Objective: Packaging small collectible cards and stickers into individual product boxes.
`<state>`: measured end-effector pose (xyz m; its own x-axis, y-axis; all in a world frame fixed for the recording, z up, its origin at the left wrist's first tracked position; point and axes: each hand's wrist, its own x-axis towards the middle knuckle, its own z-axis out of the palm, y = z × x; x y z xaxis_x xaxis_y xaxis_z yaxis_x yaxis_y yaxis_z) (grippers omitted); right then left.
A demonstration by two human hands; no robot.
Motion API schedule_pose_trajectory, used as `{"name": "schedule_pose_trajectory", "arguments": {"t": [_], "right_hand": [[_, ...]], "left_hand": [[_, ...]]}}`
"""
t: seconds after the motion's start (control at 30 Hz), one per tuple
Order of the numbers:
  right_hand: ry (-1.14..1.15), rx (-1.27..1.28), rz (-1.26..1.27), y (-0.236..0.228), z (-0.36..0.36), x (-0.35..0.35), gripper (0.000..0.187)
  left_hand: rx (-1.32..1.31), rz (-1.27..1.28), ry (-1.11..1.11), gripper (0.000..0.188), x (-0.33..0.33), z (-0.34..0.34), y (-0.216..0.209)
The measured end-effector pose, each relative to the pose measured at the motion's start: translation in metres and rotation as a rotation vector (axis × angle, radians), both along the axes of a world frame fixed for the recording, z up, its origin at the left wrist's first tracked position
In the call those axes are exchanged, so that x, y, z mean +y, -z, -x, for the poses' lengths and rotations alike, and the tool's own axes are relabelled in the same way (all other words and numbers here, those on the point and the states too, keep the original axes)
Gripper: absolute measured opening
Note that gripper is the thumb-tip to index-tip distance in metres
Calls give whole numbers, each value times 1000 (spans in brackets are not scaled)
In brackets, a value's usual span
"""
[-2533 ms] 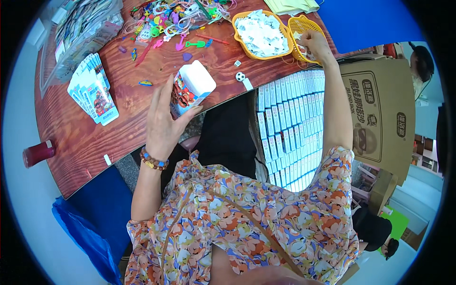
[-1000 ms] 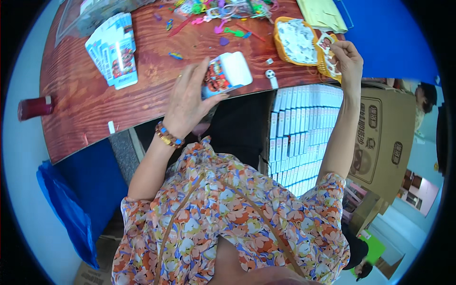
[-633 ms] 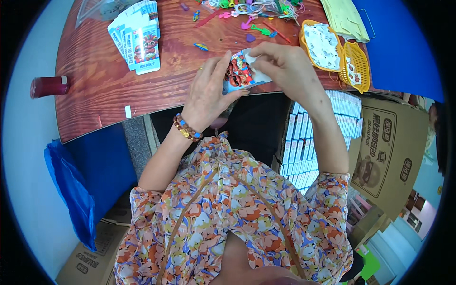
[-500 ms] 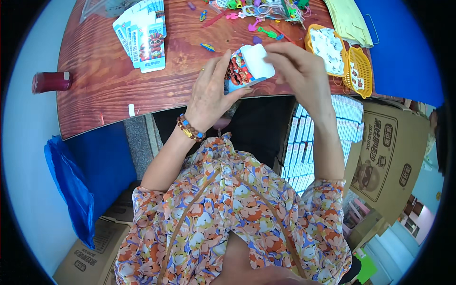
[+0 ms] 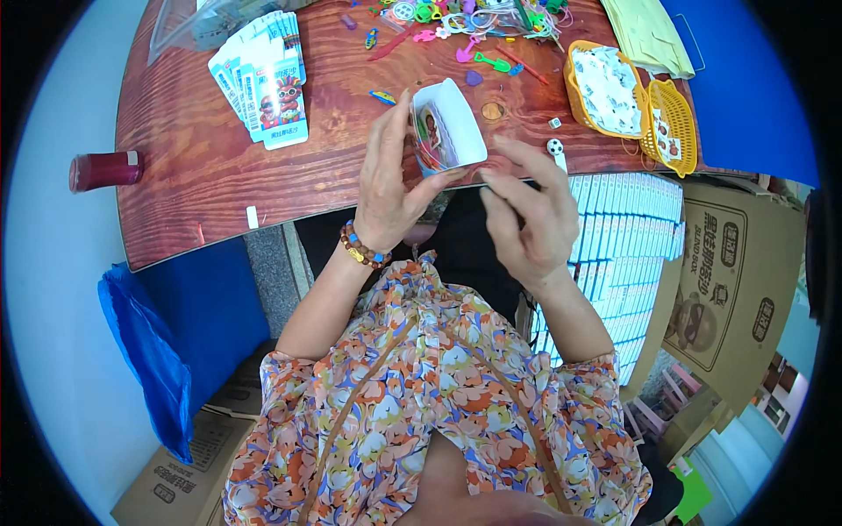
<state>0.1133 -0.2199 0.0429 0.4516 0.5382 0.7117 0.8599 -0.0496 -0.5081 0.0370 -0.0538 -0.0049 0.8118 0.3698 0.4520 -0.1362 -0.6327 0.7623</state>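
A small white-lined paper box [image 5: 460, 131] is held at the table's front edge by my left hand [image 5: 383, 188], with the thumb along its near side and the fingers along its left side. Its open top faces me, showing some colourful pieces inside that are too small to name. To the right of the box my right hand [image 5: 532, 215] hovers with its fingers apart, holding nothing. Beyond the box lies a small yellow-and-blue toy [image 5: 382, 97]. A tiny football [image 5: 554, 146] and a small white die [image 5: 554, 123] rest on the table past my right fingers.
Flat printed cartons [image 5: 282, 101] are fanned out at the left, near a dark red bottle [image 5: 105, 171]. Colourful plastic trinkets [image 5: 467, 48] lie at the back. Two yellow baskets [image 5: 650, 131] hold packets and cards. A large carton [image 5: 605, 289] of packed small boxes stands below right.
The box has tipped so its open top and contents face me. My right hand has drawn back from the flap, down and slightly left. The football and die have come into view.
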Motion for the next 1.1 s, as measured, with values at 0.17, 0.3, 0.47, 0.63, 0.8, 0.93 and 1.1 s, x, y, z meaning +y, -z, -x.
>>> {"name": "schedule_pose_trajectory", "arguments": {"t": [0.17,0.3,0.47,0.63,0.8,0.93,1.1], "right_hand": [[68,4,-2,12,3,17,33],[109,1,-183,24,-1,20,46],[124,98,31,39,2,22,42],[126,242,10,44,1,28,31],[-210,849,67,35,-23,8,24],[-267,955,-73,39,-23,12,21],[-338,966,-130,43,-30,10,17]], "left_hand": [[-61,28,15,97,-5,-4,10],[32,91,-129,92,-10,-3,4],[68,-3,-117,91,-14,-3,1],[105,-55,-114,84,-7,8,6],[99,360,106,52,11,23,-4],[-9,619,182,43,3,24,-8],[39,465,171,43,10,25,-6]]}}
